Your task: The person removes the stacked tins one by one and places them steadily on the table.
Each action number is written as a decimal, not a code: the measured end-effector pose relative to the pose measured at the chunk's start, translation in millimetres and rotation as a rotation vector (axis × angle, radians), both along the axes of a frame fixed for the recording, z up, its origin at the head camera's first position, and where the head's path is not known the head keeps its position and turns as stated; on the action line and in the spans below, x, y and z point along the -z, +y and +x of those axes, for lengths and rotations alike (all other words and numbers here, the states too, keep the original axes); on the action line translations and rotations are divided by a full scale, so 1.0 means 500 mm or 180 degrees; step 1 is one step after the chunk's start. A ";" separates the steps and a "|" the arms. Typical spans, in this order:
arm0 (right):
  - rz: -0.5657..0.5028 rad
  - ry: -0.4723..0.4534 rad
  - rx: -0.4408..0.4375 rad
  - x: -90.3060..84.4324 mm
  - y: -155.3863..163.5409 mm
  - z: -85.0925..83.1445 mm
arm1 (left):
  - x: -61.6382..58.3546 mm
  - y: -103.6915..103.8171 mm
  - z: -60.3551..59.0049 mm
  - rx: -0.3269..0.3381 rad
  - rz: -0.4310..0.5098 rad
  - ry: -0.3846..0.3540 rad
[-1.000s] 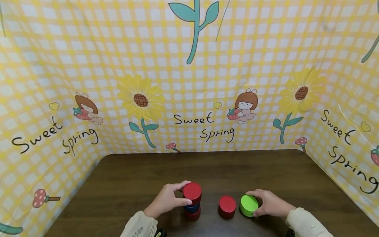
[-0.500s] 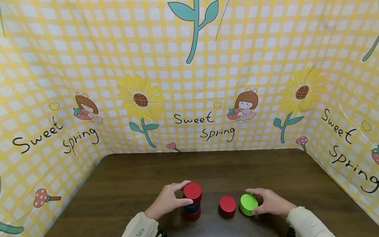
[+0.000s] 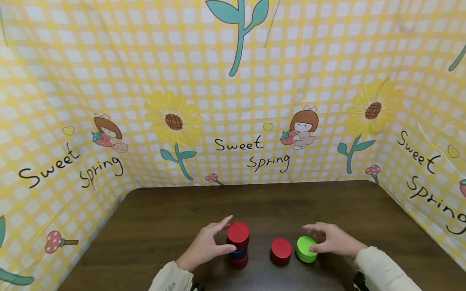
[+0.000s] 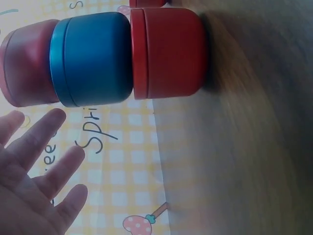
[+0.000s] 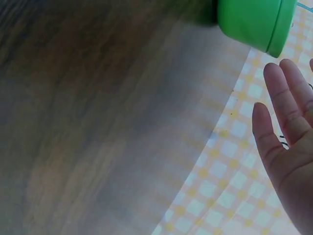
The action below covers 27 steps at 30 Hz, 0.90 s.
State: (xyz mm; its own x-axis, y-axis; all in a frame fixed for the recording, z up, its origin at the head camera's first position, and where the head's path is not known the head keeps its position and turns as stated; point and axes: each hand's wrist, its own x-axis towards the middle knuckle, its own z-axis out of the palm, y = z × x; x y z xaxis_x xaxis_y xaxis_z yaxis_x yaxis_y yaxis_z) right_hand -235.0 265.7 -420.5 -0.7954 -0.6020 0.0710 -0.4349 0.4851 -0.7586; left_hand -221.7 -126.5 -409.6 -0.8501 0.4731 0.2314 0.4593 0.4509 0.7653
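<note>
A dark brown wood-grain table (image 3: 262, 202) has a yellow-and-white gingham cloth (image 3: 233, 105) hanging along its far, left and right sides, printed with sunflowers (image 3: 173, 121) and "Sweet Spring" lettering (image 3: 239, 144).

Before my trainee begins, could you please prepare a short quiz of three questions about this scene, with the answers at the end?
1. In the stack, which colour is the middle container? A) green B) blue C) red
2. True or false: in the head view, the lone red container stands between the stack and the green container.
3. Fill in: the hand nearest the green container is the person's ____.

Key: 1) B; 2) true; 3) right hand.
</note>
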 end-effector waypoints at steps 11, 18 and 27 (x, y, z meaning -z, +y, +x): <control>0.0132 0.0181 0.0136 -0.014 -0.016 0.003 | 0.016 -0.016 0.002 0.0065 0.0043 -0.0048; 0.0042 0.0122 0.0112 -0.022 -0.034 0.007 | 0.031 -0.017 0.001 0.0047 0.0095 -0.0087; -0.0181 0.0344 0.0240 -0.023 -0.060 0.013 | 0.048 -0.013 -0.004 -0.0014 0.0046 -0.0203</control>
